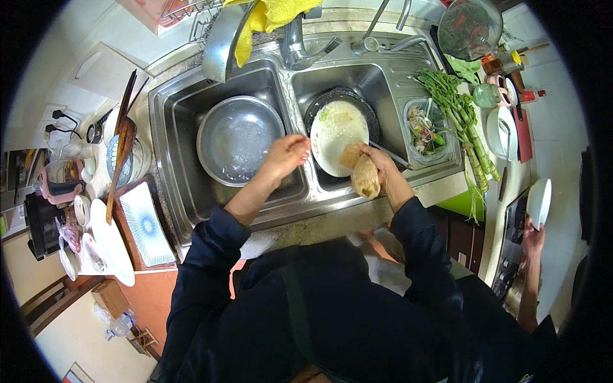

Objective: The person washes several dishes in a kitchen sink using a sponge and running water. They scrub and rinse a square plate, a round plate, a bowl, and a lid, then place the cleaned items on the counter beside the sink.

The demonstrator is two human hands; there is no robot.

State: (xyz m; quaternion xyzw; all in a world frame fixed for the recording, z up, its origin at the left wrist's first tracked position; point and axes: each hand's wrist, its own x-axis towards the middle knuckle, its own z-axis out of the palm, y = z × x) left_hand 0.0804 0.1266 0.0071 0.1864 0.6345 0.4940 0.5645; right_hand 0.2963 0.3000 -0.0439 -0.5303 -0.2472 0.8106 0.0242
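In my right hand (383, 165) is a brown fibrous scrubber (365, 177), possibly a loofah, held against the near edge of a white oval plate (335, 124). Bits of green food and residue lie on the plate, which rests over a dark pan (372, 115) in the right sink basin. My left hand (289, 155) is above the divider between the basins, near the plate's left edge, fingers bent; whether it touches the plate I cannot tell. A round metal bowl (239, 141) with water sits in the left basin.
Behind the basins rises a faucet (296, 48), beside a yellow cloth (268, 24). Right of them are a strainer tray (426, 134) of scraps and a bundle of leafy stalks (467, 124). A rectangular blue-white plate (147, 224) lies at left. Another person's hand (534, 237) holds a white dish (539, 203).
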